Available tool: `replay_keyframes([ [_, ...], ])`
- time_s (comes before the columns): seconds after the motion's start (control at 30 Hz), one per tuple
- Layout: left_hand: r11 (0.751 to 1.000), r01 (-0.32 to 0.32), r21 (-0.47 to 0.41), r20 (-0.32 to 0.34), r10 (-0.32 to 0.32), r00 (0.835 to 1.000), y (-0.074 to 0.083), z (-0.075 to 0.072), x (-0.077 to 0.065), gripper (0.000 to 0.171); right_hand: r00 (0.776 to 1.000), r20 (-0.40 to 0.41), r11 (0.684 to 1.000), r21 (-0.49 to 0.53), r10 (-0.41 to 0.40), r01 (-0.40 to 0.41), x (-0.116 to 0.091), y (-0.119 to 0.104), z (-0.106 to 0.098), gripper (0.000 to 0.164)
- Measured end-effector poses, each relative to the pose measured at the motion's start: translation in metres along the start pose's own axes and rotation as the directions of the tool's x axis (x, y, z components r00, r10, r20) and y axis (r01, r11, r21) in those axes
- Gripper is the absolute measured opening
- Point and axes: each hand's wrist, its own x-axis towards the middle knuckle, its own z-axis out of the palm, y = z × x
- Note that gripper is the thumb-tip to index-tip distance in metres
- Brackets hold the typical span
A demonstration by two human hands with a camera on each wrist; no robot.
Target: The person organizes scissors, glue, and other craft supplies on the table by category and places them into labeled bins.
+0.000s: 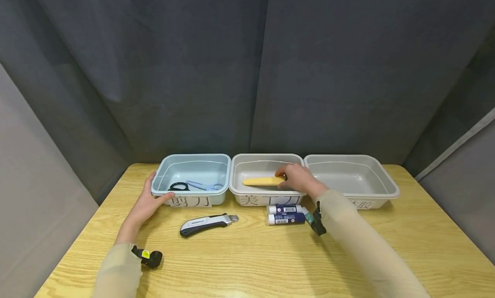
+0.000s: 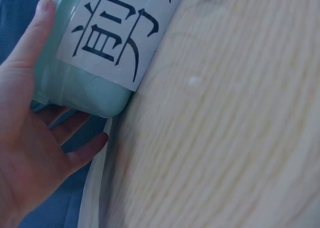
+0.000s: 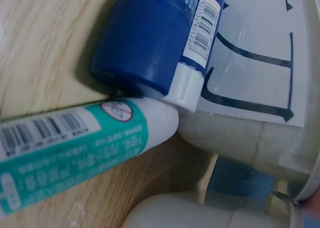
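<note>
My left hand (image 1: 145, 203) holds the near left corner of the light blue bin (image 1: 228, 173), thumb along the front rim and fingers around the left side. In that bin lie black-handled scissors (image 1: 178, 186) and light blue scissors (image 1: 205, 186). My right hand (image 1: 299, 177) reaches into the middle grey bin (image 1: 234, 173). Its fingers grip one end of a long yellow utility knife (image 1: 261, 181), which lies level inside the rim. On the table before the blue bin rests a grey and black utility knife (image 1: 209, 223).
Two blue glue sticks (image 1: 286, 219) with white ends lie in front of the middle bin. Against them is a green and white glue stick (image 3: 90, 143), under my right wrist. A second grey bin (image 1: 386, 182) stands at the right; a dark curtain (image 1: 247, 74) hangs behind.
</note>
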Motion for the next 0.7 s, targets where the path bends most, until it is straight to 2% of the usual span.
replay_keyframes([
  [0.43, 1.0, -0.002, -0.009, -0.003, 0.002, 1.0, 0.0023, 0.0028, 0.0017, 0.102, 1.0, 0.014, 1.0, -0.022, 0.006, -0.005, -0.0017, 0.002, -0.0013, 0.04],
  [0.7, 1.0, -0.004, -0.005, -0.007, 0.004, 1.0, 0.0021, 0.0033, 0.0022, 0.101, 0.999, 0.015, 0.996, 0.071, 0.046, -0.047, -0.0021, 0.0037, 0.0004, 0.039],
])
